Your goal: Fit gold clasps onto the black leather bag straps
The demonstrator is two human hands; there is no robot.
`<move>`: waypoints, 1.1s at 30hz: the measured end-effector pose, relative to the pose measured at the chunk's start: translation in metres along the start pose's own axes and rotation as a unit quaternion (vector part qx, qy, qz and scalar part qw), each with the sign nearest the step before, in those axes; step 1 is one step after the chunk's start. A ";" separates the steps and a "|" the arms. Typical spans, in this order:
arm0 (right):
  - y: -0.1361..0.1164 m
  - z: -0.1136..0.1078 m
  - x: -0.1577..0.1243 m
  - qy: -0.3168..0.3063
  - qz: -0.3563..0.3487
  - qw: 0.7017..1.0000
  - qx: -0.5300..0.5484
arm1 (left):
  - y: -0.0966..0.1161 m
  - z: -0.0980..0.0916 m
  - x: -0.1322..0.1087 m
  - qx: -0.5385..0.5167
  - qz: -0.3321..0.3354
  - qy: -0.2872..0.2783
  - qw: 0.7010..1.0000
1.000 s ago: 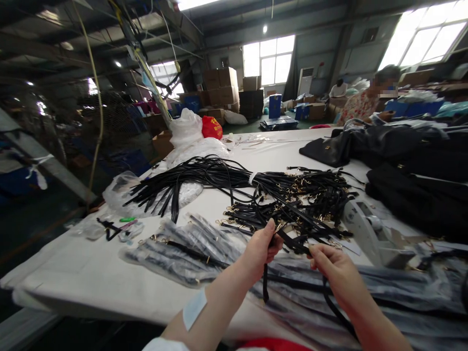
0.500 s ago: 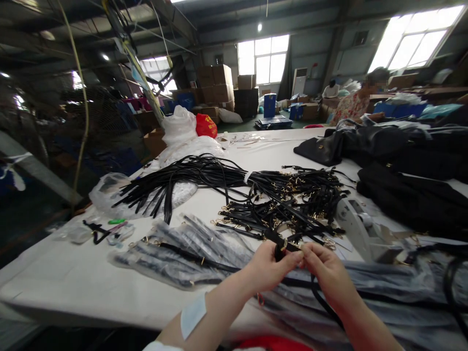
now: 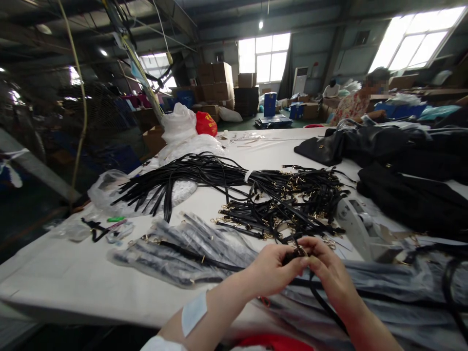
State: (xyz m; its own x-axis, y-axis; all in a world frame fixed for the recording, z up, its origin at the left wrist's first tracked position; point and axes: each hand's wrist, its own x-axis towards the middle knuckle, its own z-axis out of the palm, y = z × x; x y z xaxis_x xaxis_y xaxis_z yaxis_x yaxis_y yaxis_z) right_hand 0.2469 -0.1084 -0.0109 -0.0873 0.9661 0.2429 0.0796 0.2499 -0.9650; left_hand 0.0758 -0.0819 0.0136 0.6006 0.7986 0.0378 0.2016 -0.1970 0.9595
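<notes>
My left hand [image 3: 276,267] and my right hand [image 3: 327,265] meet over the near side of the table, both closed on one black strap [image 3: 317,287]. Gold-coloured metal shows between the fingertips, at the strap's buckle end; its exact shape is partly hidden. From my right hand the strap's tail hangs down toward me. Just beyond lies a heap of black straps with gold clasps [image 3: 292,195], their long plain ends [image 3: 183,173] fanned out to the left. Beneath and beside my hands are black straps in clear plastic sleeves [image 3: 183,248].
A white device [image 3: 356,224] stands right of the strap heap, with black bags [image 3: 413,151] piled behind it. Clear plastic bags [image 3: 179,126] and a red bag [image 3: 206,124] lie at the table's far left. A person in a floral top [image 3: 351,105] is at the back right.
Both hands have shifted slightly, and the strap end between them has turned. Its dark flat piece, earlier lying to the left, now points up between my fingers.
</notes>
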 end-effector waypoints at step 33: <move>-0.002 -0.021 -0.004 0.122 0.014 0.992 -0.038 | 0.014 -0.003 0.002 0.084 -0.052 -0.039 0.994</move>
State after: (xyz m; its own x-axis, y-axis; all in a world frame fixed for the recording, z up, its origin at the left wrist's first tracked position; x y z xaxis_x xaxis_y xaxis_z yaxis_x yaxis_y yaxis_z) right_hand 0.2674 -0.1113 -0.0076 0.1582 0.9575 0.2411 0.1546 0.2171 -0.9638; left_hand 0.0776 -0.0820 0.0284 0.6273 0.7739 -0.0865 0.3873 -0.2137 0.8968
